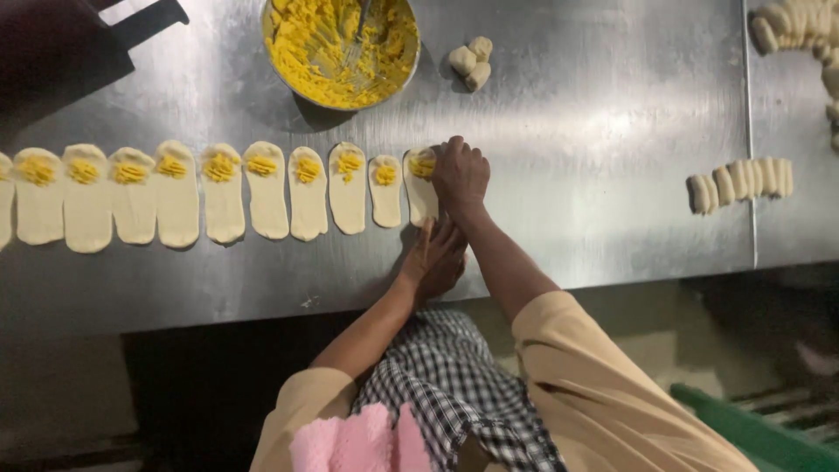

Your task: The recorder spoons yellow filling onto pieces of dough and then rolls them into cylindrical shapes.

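A row of several flat oval dough strips (223, 194) lies across the steel table (594, 122), each topped with a dab of yellow filling. My right hand (460, 173) presses on the top of the rightmost strip (421, 197), its fingers curled over the yellow filling there. My left hand (434, 255) rests flat on the table at that strip's near end, fingertips touching the dough. A round metal bowl (341, 51) of yellow filling, with a utensil in it, stands at the back.
Three small dough lumps (470, 61) sit right of the bowl. A line of rolled dough pieces (739, 183) lies at the right, with more rolls (800, 26) in the far right corner. A dark object (61, 44) is at the far left.
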